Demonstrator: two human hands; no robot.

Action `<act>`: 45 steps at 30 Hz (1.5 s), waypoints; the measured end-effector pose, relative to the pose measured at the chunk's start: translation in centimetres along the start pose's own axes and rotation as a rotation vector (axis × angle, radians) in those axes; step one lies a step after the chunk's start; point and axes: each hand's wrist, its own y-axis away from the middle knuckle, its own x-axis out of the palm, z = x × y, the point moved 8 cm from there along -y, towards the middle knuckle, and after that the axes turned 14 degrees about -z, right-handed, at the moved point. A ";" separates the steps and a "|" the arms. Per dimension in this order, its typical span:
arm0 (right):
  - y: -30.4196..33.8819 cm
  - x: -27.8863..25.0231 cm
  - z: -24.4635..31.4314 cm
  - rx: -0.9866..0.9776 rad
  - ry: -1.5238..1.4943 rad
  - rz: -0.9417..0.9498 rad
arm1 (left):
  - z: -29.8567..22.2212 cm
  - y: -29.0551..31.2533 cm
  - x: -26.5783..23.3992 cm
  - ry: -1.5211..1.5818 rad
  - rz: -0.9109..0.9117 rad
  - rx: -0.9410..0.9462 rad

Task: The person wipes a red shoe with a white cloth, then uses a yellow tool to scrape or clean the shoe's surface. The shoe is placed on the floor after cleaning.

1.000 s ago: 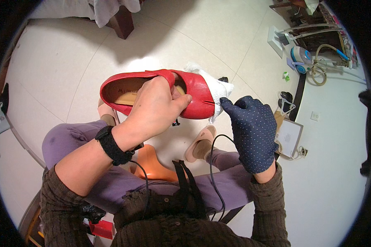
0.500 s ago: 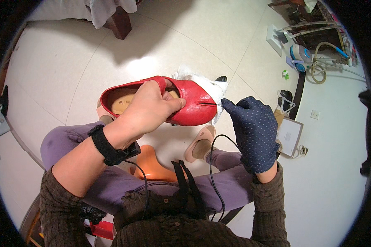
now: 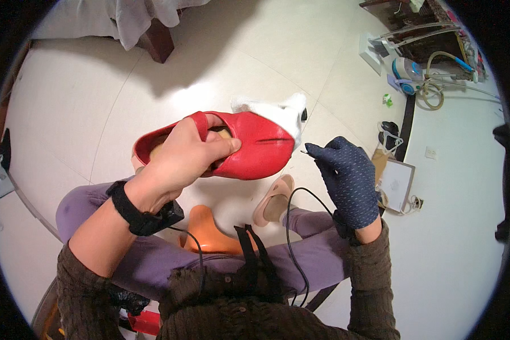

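My left hand [image 3: 190, 150], bare, grips a red leather shoe [image 3: 255, 150] by its opening, fingers inside and thumb on the upper. The rounded toe points right, with a short dark crease or slit on top. White cloth [image 3: 289, 116] shows behind the toe, next to a small black thing [image 3: 304, 115] that is mostly hidden. To the right, my right hand [image 3: 345, 175] wears a dark blue dotted glove. Thumb and forefinger are pinched, and a tiny dark tip [image 3: 304, 151] sticks out from them, too small to name. A gap separates it from the shoe.
Below the shoe stands an orange plastic seat-like piece [image 3: 207, 229] between my legs. A pink slipper [image 3: 273, 198] is on my foot. A black cable [image 3: 293, 226] loops near my right wrist. A blue and white hose appliance [image 3: 407, 73] stands along the right wall.
The shoe has tipped, so its insole shows less and its toe sits slightly lower and left. My right hand, earlier at the toe, now stands a little away from it.
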 end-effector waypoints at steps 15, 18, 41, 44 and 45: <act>-1.8 0.8 0.1 0.403 -0.636 0.042 | 0.4 1.0 0.5 -0.015 0.123 0.018; -1.9 0.8 0.0 0.362 -0.595 0.073 | 0.7 1.0 0.7 -0.029 0.130 0.022; -0.4 4.7 0.7 0.338 -0.972 0.257 | 0.1 0.9 3.2 -0.181 0.149 0.043; -0.2 4.1 1.4 0.237 -0.910 0.181 | 0.4 0.8 3.6 -0.107 0.128 0.096; -0.1 4.1 1.5 0.234 -0.898 0.179 | 0.4 0.6 3.7 -0.094 0.107 0.131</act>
